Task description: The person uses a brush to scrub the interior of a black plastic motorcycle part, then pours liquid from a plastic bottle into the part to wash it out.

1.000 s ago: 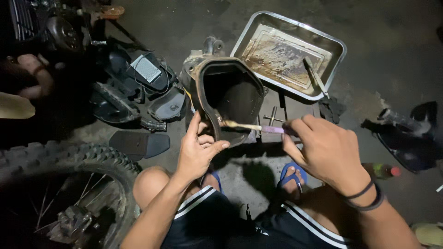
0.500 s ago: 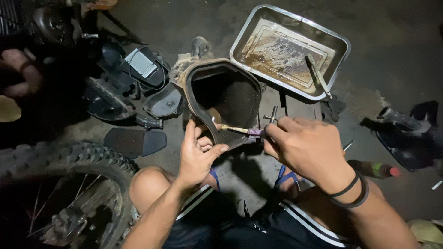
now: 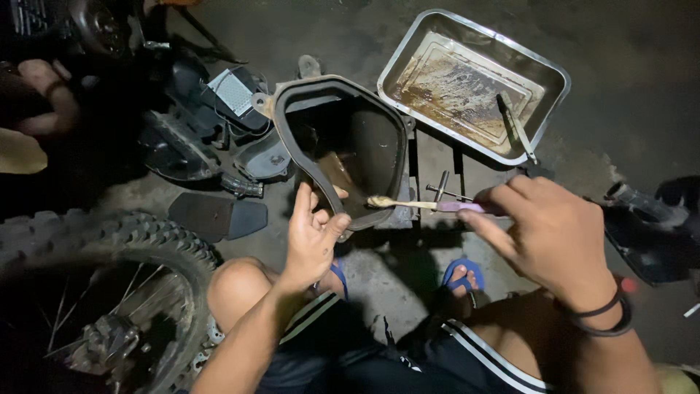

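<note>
the left hand [image 3: 310,237] grips the near rim of the black, hollow plastic housing [image 3: 343,146] on the floor. the right hand [image 3: 554,233] pinches a dirty purple-handled toothbrush [image 3: 430,206], bristles at the rim. the housing looks stiff, light and probably greasy; the rim gives the surest hold.

No packages, labels, signs or screens visible.
</note>
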